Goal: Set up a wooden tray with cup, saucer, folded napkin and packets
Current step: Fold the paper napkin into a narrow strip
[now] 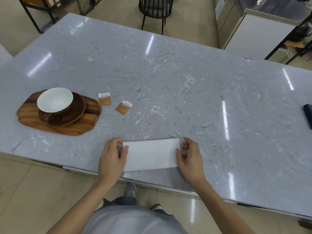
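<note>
A white napkin [151, 154], folded into a long rectangle, lies flat near the table's front edge. My left hand [112, 158] pinches its left end and my right hand [190, 157] pinches its right end. At the left stands a wavy-edged wooden tray [81, 126]. On it rests a brown saucer [81, 107] bearing a brown cup [55, 103] with a white inside. Two orange-and-white packets lie on the table right of the tray: one packet [104, 99] close to it, the other packet [123, 107] a little farther right.
The grey marble table [185, 85] stretches far to the right. A dark flat object [308, 114] lies at its right edge. A black wire chair [155, 9] stands beyond the far edge, with shelving and cabinets around.
</note>
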Demonstrator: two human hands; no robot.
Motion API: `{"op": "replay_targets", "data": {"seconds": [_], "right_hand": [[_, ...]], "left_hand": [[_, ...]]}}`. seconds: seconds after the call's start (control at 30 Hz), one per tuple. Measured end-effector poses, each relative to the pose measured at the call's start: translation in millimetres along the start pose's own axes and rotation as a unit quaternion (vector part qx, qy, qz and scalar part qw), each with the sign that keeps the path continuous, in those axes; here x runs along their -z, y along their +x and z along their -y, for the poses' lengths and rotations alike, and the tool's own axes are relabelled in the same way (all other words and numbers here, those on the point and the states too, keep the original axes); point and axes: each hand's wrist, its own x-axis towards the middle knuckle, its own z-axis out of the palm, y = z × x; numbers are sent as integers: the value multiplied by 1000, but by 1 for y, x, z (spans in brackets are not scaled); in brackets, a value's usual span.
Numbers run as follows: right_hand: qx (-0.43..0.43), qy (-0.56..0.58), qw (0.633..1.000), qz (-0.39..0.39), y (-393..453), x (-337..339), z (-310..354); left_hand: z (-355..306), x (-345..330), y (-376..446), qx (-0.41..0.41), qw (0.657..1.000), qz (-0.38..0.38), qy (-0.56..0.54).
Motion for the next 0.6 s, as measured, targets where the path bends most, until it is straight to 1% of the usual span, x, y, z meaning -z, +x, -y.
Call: {"op": "replay_targets", "data": {"seconds": [0.03, 0.1, 0.13, 0.2, 0.27, 0.33, 0.47, 0.53, 0.6], "right_hand": [[23, -27, 999, -3, -1, 0, 1], [105, -108, 988, -27, -5, -3, 8], [144, -150, 978, -34, -6, -6, 13], [185, -211, 960, -7, -7, -16, 21], [171, -254, 951, 47, -7, -25, 22], [140, -282, 946, 83, -4, -29, 15], [133, -310, 934, 115, 4, -30, 2], [149, -314, 928, 136, 16, -28, -1], [180, -331, 913, 157, 39, -23, -1]], "left_hand": [[-2, -1, -2, -19, 999, -10, 38], [-9, -3, -4, -86, 993, -27, 80], [-13, -5, -5, -123, 989, -18, 83], [-16, -13, -6, -186, 976, 41, 102], [-15, -21, -6, -218, 954, 118, 169], [-7, -24, -4, -226, 934, 164, 223], [6, -19, -1, -245, 916, 198, 247], [10, -14, 0, -261, 911, 212, 240], [11, -8, 3, -270, 905, 232, 231]]}}
